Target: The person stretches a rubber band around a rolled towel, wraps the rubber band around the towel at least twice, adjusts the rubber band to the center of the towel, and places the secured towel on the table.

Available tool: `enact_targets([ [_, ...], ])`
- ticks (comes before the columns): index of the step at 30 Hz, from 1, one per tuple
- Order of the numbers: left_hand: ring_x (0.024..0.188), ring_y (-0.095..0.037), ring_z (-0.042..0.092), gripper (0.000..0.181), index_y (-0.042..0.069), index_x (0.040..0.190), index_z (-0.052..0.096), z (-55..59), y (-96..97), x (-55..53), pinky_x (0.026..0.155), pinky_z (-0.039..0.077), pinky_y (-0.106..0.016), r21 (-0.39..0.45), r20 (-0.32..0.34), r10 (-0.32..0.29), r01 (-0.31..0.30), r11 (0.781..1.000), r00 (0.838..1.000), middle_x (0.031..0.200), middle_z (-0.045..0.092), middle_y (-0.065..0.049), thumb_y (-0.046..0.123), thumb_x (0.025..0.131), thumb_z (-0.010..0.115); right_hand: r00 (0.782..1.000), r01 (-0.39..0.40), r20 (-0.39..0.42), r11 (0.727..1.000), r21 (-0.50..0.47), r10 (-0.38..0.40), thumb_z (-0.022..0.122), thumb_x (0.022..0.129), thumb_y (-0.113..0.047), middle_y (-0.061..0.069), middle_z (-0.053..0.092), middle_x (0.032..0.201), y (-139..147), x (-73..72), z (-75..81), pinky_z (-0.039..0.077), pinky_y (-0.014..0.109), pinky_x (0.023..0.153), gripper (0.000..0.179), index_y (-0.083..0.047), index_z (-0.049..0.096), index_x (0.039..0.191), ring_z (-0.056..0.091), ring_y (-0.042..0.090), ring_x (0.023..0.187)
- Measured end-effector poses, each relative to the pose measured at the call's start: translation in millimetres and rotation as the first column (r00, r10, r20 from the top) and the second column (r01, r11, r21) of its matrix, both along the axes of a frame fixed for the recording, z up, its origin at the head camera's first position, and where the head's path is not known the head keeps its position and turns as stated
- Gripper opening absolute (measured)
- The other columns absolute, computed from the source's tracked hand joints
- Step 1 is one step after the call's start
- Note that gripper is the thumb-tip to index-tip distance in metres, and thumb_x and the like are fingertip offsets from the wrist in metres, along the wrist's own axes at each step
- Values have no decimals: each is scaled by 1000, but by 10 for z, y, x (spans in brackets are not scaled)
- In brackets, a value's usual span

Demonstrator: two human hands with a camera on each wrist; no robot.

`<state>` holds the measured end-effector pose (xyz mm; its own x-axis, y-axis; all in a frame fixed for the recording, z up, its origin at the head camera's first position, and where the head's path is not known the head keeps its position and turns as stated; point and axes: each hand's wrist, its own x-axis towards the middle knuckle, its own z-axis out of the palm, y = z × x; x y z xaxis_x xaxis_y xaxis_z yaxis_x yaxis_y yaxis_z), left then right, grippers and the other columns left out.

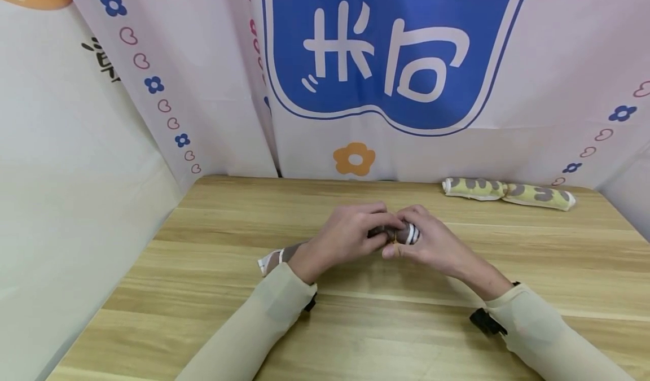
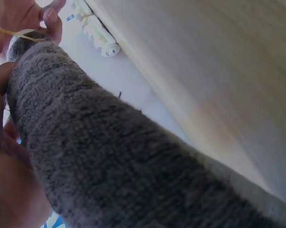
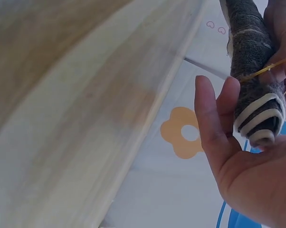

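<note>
A rolled brown towel (image 1: 291, 252) with white stripes at its ends lies slantwise between both hands. My left hand (image 1: 352, 231) grips the roll near its right part, fingers curled over it. My right hand (image 1: 431, 240) curls round the striped right end, thumb below and fingers above. A thin yellow rubber band (image 3: 269, 69) crosses the roll close to that end and stretches off to one side. In the left wrist view the fuzzy towel (image 2: 100, 128) fills the middle, hiding much of the left hand. The striped tip (image 3: 264, 121) shows beside the right palm in the right wrist view.
A second rolled towel (image 1: 538, 195), yellow-green with grey patches and cinched in the middle, lies at the table's back right. The wooden table (image 1: 203, 307) meets a printed cloth backdrop (image 1: 310, 149) along its far edge.
</note>
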<state>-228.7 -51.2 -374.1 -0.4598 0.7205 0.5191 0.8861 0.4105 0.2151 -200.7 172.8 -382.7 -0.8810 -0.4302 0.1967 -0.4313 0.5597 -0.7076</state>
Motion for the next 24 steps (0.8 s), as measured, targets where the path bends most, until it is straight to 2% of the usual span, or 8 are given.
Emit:
enact_targets([
  [5,86,-5,67,18,14,114,79,-10,9,-3,76,53,-22,38,-16,48,-48,998,999,106,76,4,10,97,77,999,41,-23,998,40,-40,90,83,-47,12,61,118,6,-2,1,51,39,78,67,-7,69,132,58,23,97],
  [7,85,-6,67,18,13,113,79,-21,6,-6,75,53,-23,73,-33,59,-56,996,998,105,76,3,10,96,78,998,64,-31,996,63,-62,91,82,-47,12,61,119,12,-3,2,51,40,78,70,-7,68,135,59,24,96],
  [11,79,-7,65,17,10,111,80,-43,-5,-25,72,52,-20,181,-79,56,-41,983,995,100,74,1,8,95,79,993,108,-49,989,104,-103,94,78,-46,12,62,121,23,-16,19,52,43,80,77,-10,66,140,62,28,97],
  [15,77,-7,63,14,7,108,80,-38,-19,-46,71,52,-18,294,-101,35,-4,956,994,97,73,-1,6,94,78,991,130,-46,987,96,-126,96,76,-43,15,64,126,31,-31,52,52,43,82,78,-7,66,138,64,31,101],
  [18,76,-7,61,13,6,107,80,-22,-25,-60,69,51,-17,354,-85,8,23,935,996,95,72,-2,4,94,77,990,138,-17,988,66,-137,97,76,-42,19,65,127,41,-34,72,53,40,75,77,-3,65,135,64,28,92],
  [21,78,-7,62,13,6,105,80,-1,-24,-62,70,52,-18,401,-51,-24,42,915,998,95,73,-3,2,94,75,989,140,38,989,35,-142,97,78,-39,18,67,121,48,-32,72,53,35,63,77,-3,62,136,61,23,76],
  [24,80,-9,62,14,5,105,80,26,-16,-49,69,52,-21,452,0,-57,51,891,998,95,73,-4,-1,94,74,985,137,101,990,16,-138,96,79,-37,15,69,100,46,-33,57,50,32,54,79,-6,59,141,58,19,64],
])
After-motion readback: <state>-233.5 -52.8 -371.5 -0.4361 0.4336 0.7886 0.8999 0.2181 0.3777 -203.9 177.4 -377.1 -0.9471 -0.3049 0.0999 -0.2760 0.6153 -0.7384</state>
